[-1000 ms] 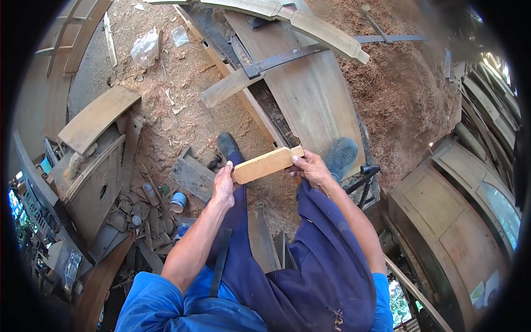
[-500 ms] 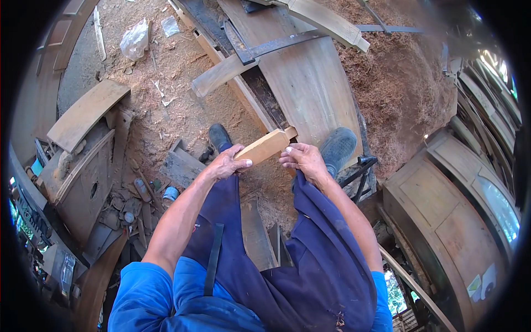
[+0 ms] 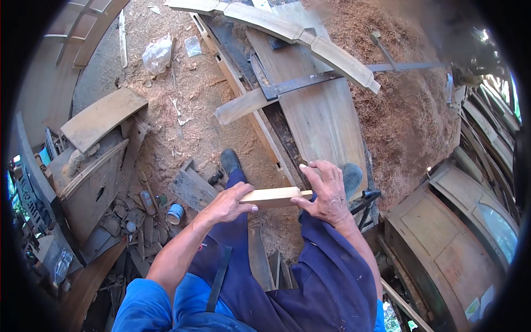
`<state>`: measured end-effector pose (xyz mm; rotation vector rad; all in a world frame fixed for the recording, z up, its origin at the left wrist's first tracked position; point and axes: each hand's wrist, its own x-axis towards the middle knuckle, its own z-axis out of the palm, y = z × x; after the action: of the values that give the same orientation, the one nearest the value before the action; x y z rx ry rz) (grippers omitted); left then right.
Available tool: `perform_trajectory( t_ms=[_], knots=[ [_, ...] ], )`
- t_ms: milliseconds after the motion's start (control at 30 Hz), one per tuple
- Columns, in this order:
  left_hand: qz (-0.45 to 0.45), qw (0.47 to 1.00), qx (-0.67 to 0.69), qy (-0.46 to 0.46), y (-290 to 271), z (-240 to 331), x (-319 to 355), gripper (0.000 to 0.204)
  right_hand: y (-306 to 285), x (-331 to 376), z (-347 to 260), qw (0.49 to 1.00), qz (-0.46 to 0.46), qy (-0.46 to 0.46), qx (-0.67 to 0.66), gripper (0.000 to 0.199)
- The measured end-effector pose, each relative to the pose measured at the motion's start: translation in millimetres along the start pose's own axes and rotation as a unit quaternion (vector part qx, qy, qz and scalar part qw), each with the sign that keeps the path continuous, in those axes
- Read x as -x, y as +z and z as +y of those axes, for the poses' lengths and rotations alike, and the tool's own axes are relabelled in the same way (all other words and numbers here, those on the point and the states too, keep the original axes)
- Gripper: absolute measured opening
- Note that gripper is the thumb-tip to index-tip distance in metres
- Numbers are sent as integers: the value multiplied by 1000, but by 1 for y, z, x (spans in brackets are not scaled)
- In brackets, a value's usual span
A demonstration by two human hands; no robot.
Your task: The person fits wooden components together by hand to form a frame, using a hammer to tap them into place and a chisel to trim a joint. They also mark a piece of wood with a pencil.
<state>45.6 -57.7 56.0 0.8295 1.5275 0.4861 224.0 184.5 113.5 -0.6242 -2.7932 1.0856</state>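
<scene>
A short, pale wooden piece (image 3: 272, 196) lies level in front of my knees, with a narrow tenon at its right end. My left hand (image 3: 228, 205) pinches its left end between thumb and fingers. Beside the tenon is my right hand (image 3: 327, 193); the index finger is lifted away from the thumb, and the thumb lies against or very close to the tenon. Beyond both hands stretches a low workbench (image 3: 321, 122) with a broad plank top and a long slot.
A long jointed timber (image 3: 276, 25) and a dark metal clamp bar (image 3: 310, 83) cross the bench. Shavings (image 3: 406, 122) heap at the right. Nearby are a board (image 3: 105, 119) on a box at left, a small can (image 3: 175, 213), and a wooden cabinet (image 3: 442, 243) at right.
The wooden piece has turned from slanting to nearly level, showing its narrow edge. My right hand has opened its fingers and turned. The view has shifted, so the surroundings sit lower.
</scene>
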Motion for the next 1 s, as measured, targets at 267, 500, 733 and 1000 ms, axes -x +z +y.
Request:
perform_trajectory(
  t_ms=[267,500,733,1000],
  knots=[
    [-35,990,-78,108,-120,127,-117,40,-25,1,22,986,-103,131,-19,69],
    [398,805,421,-127,-225,164,-243,70,-49,51,48,929,-2,309,-204,77],
    [559,750,152,-320,-231,182,-326,101,-72,68,31,934,-21,275,-225,94],
    [441,753,486,-37,-230,148,-273,55,-104,96,46,888,105,308,-325,106]
  ],
)
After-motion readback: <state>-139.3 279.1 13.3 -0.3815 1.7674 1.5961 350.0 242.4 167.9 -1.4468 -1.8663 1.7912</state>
